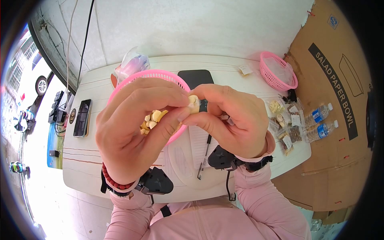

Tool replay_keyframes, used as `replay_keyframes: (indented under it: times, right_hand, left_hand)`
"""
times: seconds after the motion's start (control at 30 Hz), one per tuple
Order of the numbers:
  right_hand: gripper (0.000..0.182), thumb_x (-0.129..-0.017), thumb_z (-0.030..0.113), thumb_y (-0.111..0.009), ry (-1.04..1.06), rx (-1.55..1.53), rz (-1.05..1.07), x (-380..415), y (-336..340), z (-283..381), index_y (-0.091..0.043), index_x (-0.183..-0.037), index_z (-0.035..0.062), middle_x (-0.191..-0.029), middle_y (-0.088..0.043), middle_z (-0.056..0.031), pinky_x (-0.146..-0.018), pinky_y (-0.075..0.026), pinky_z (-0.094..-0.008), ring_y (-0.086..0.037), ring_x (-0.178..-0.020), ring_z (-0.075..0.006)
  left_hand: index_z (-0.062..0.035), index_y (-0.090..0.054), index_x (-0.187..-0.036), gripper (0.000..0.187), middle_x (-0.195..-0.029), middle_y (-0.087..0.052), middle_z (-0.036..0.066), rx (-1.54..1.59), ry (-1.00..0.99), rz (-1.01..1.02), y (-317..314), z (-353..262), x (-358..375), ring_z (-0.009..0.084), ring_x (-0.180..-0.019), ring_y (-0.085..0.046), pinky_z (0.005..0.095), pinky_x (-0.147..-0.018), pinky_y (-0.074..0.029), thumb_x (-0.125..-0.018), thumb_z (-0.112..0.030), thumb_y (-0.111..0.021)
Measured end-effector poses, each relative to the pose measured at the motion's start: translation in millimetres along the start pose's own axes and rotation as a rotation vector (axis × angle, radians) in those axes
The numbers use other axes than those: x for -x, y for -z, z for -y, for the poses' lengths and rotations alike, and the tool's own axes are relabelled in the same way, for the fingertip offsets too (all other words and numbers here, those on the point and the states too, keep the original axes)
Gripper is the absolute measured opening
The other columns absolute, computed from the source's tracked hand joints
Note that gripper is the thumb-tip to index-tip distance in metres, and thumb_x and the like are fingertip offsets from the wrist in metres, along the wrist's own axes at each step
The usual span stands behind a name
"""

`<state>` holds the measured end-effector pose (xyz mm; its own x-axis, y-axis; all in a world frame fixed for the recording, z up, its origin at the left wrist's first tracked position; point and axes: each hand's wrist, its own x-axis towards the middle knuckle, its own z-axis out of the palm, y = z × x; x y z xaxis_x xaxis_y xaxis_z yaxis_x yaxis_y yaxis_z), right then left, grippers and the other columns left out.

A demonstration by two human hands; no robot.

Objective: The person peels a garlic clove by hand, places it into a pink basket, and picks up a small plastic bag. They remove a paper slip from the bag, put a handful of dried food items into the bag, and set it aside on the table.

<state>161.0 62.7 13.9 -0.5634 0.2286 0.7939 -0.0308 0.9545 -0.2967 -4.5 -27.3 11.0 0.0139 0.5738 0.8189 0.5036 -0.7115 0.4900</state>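
In front of my chest, my left hand [138, 114] and my right hand [236, 120] come together, thumbs and forefingers pinched around a small cream-coloured piece [194, 104]. Its exact kind I cannot make out. A bit of clear plastic [226, 118] shows under the curled fingers of the right hand. Below and behind the left hand stands a pink plastic basket [154, 73], mostly covered by that hand. Pale yellow and white pieces [153, 119] are visible through the gap between the left thumb and fingers.
A black flat device [196, 78] lies behind the hands. Paper [198, 140] and a pen [204, 158] lie nearer me. To the left is a phone [83, 118]. At right are a second pink basket [279, 74], small filled bags [289, 122], water bottles [322, 130] and a large cardboard box [320, 168].
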Motion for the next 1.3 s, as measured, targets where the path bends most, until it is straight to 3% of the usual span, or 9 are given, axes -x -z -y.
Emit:
replay_keyframes:
  times: [0.37,0.57,0.93,1.13,1.3]
  right_hand:
    - [0.031,-0.073,0.013,-0.075,0.013,0.004,-0.003,0.0,-1.5,-0.7,-0.06,-0.097,0.0004,-0.064,-0.057,-0.0064,-0.04,-0.035,-0.0276,-0.047,-0.044,-0.0182]
    - [0.03,-0.073,0.013,-0.074,0.011,0.016,-0.009,-0.2,-0.3,0.1,-0.06,-0.096,0.0002,-0.065,-0.057,-0.0066,-0.04,-0.036,-0.0278,-0.048,-0.044,-0.0183]
    - [0.03,-0.073,0.012,-0.074,0.011,0.009,-0.008,0.9,-1.9,-1.9,-0.059,-0.096,0.0007,-0.063,-0.057,-0.0063,-0.04,-0.036,-0.0279,-0.048,-0.045,-0.0183]
    - [0.031,-0.073,0.011,-0.074,0.013,0.021,-0.01,0.6,-1.4,-1.0,-0.059,-0.097,0.0003,-0.067,-0.059,-0.0068,-0.041,-0.037,-0.0276,-0.049,-0.045,-0.0185]
    - [0.031,-0.073,0.011,-0.074,0.009,0.005,-0.008,0.1,-1.7,-0.7,-0.059,-0.097,0.0002,-0.067,-0.059,-0.007,-0.041,-0.037,-0.0277,-0.05,-0.046,-0.0188]
  left_hand:
    - [0.0076,-0.058,-0.094,0.021,-0.097,-0.059,0.018,-0.026,-0.049,0.06,3.2,1.4,-1.4,0.02,-0.089,-0.06,0.0265,-0.075,-0.049,-0.075,0.017,-0.061]
    - [0.0071,-0.059,-0.092,0.019,-0.095,-0.06,0.018,-0.008,-0.034,-0.028,-2.4,0.6,-1.7,0.0193,-0.086,-0.06,0.0266,-0.074,-0.05,-0.075,0.016,-0.062]
    - [0.0055,-0.06,-0.089,0.014,-0.095,-0.06,0.018,-0.101,-0.132,0.087,5.7,3.0,-3.3,0.0173,-0.084,-0.06,0.0252,-0.07,-0.048,-0.077,0.013,-0.062]
    - [0.0071,-0.059,-0.089,0.016,-0.093,-0.061,0.018,0.0,-0.031,-0.061,-4.9,-0.1,-2.0,0.0179,-0.083,-0.061,0.0244,-0.069,-0.049,-0.076,0.015,-0.061]
    - [0.0063,-0.06,-0.09,0.017,-0.091,-0.061,0.017,-0.084,-0.083,0.012,2.5,-0.4,-3.4,0.0176,-0.079,-0.062,0.0238,-0.068,-0.05,-0.076,0.015,-0.062]
